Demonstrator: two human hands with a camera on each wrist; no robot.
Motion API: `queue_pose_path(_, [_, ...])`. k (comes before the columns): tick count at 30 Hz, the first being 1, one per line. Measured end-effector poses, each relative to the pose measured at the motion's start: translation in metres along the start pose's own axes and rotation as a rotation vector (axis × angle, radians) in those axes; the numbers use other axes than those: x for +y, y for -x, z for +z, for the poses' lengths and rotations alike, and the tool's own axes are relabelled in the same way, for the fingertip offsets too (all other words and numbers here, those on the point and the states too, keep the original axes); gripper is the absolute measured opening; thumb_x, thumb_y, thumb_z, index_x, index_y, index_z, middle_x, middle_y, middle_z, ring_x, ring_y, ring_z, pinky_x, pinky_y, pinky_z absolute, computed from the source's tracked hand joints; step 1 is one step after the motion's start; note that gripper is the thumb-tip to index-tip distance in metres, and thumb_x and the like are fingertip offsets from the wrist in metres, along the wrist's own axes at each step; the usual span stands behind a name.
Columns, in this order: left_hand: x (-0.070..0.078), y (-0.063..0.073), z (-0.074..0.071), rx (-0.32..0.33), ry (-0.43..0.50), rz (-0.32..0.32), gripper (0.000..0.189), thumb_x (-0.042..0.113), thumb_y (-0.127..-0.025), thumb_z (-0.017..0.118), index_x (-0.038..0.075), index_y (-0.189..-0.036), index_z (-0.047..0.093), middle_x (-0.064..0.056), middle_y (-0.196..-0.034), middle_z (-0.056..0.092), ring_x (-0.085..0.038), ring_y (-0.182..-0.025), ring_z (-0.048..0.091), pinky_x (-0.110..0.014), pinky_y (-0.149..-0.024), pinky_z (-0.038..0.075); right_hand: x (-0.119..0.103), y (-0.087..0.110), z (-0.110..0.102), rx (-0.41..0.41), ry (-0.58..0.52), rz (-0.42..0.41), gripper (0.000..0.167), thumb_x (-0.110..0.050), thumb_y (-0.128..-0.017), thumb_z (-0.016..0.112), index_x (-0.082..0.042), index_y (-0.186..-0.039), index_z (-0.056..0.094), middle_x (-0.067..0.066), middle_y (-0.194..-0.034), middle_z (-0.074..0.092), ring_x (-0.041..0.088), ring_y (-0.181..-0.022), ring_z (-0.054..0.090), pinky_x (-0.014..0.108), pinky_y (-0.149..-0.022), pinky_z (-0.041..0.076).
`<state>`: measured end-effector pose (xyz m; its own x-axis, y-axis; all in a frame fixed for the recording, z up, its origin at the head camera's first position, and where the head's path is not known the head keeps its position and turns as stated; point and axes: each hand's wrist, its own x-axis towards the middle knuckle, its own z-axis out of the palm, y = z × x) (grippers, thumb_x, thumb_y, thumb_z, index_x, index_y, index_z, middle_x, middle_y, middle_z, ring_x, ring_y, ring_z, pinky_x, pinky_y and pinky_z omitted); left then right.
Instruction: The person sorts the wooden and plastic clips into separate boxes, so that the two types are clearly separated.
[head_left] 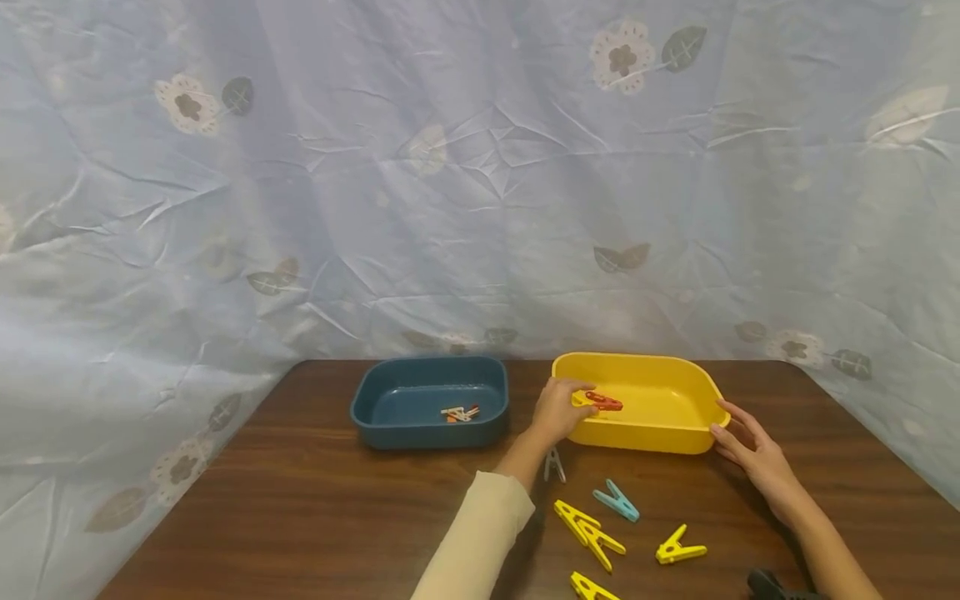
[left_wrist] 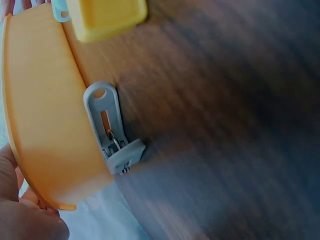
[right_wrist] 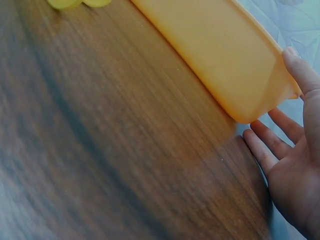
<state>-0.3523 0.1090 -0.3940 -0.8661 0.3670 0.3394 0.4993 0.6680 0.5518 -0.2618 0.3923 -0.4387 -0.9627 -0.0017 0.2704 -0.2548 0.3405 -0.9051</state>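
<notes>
My left hand [head_left: 555, 410] reaches over the left end of a yellow basin [head_left: 637, 439]. Just beyond its fingertips lie red clothespins [head_left: 606, 402]; a yellow patch shows between thumb and fingers, and I cannot tell whether it is a clothespin or the basin floor. In the left wrist view, this hand [left_wrist: 25, 220] is at the basin's rim. With its thumb at the rim and extended fingers against the corner, my right hand [head_left: 756, 457] touches the basin's right end. Close to the near wall lies a grey clothespin [left_wrist: 106, 117].
A blue basin [head_left: 431, 437] at the left holds several small white and orange clothespins [head_left: 460, 413]. On the brown table [head_left: 300, 508] are a light-blue clothespin [head_left: 617, 501] and several yellow clothespins [head_left: 600, 546]. A dark object [head_left: 768, 583] shows at the front edge; a patterned curtain [head_left: 450, 208] hangs behind.
</notes>
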Motion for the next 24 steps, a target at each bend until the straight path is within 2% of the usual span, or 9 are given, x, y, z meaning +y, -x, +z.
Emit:
queue_pose_path(7, [0.001,0.001,-0.002,-0.01,0.0,-0.029,0.046,0.028,-0.08,0.072,0.02,-0.123,0.06,0.004,-0.124,0.055,-0.016,-0.115,0.044,-0.032,-0.091,0.039,-0.002,-0.002,0.0,-0.003,-0.007,0.006,0.057,-0.023,-0.098,0.045,-0.013,-0.147,0.019,0.036,-0.136,0.022,-0.014,-0.095,0.045,0.016,-0.077,0.045])
queue_pose_path(10, [0.001,0.001,-0.003,-0.017,0.014,-0.014,0.044,0.027,-0.081,0.072,0.018,-0.122,0.061,0.003,-0.124,0.056,-0.017,-0.115,0.044,-0.032,-0.092,0.039,-0.001,-0.001,0.0,0.004,-0.007,0.011,0.057,-0.023,-0.098,0.046,-0.012,-0.147,0.019,0.036,-0.135,0.022,-0.014,-0.094,0.046,0.016,-0.077,0.045])
queue_pose_path(12, [0.0,0.002,-0.005,-0.024,0.06,0.01,0.043,0.025,-0.081,0.072,0.015,-0.121,0.061,0.001,-0.123,0.056,-0.019,-0.116,0.044,-0.033,-0.094,0.037,-0.001,-0.001,0.0,0.007,-0.01,0.012,0.057,-0.024,-0.098,0.046,-0.012,-0.147,0.019,0.036,-0.136,0.022,-0.013,-0.094,0.047,0.016,-0.077,0.046])
queue_pose_path(17, [-0.006,0.001,-0.016,-0.033,0.264,0.043,0.04,0.019,-0.083,0.07,0.007,-0.12,0.061,-0.006,-0.122,0.056,-0.026,-0.117,0.045,-0.037,-0.095,0.037,-0.001,-0.001,0.0,0.002,-0.015,0.011,0.057,-0.023,-0.098,0.046,-0.011,-0.147,0.019,0.036,-0.136,0.022,-0.013,-0.095,0.047,0.016,-0.078,0.045])
queue_pose_path(18, [-0.008,0.001,-0.018,-0.029,0.289,0.039,0.04,0.02,-0.083,0.07,0.007,-0.12,0.061,-0.006,-0.122,0.057,-0.026,-0.117,0.046,-0.037,-0.094,0.038,-0.001,-0.001,-0.001,0.001,-0.014,0.01,0.057,-0.023,-0.098,0.046,-0.011,-0.147,0.019,0.036,-0.136,0.021,-0.013,-0.095,0.047,0.016,-0.078,0.045])
queue_pose_path(19, [-0.009,0.002,-0.021,-0.023,0.315,0.041,0.039,0.019,-0.083,0.07,0.007,-0.119,0.062,-0.006,-0.119,0.058,-0.028,-0.109,0.052,-0.037,-0.089,0.042,-0.001,-0.002,-0.001,0.001,-0.013,0.009,0.057,-0.023,-0.098,0.046,-0.011,-0.147,0.018,0.036,-0.136,0.022,-0.013,-0.095,0.047,0.016,-0.078,0.045])
queue_pose_path(24, [-0.015,0.014,-0.036,-0.013,0.362,0.048,0.034,0.02,-0.083,0.069,0.01,-0.116,0.065,-0.006,-0.112,0.06,-0.027,-0.097,0.055,-0.038,-0.079,0.046,0.0,-0.002,-0.001,0.003,-0.009,0.02,0.058,-0.022,-0.098,0.046,-0.01,-0.147,0.017,0.037,-0.136,0.021,-0.013,-0.095,0.047,0.016,-0.077,0.045])
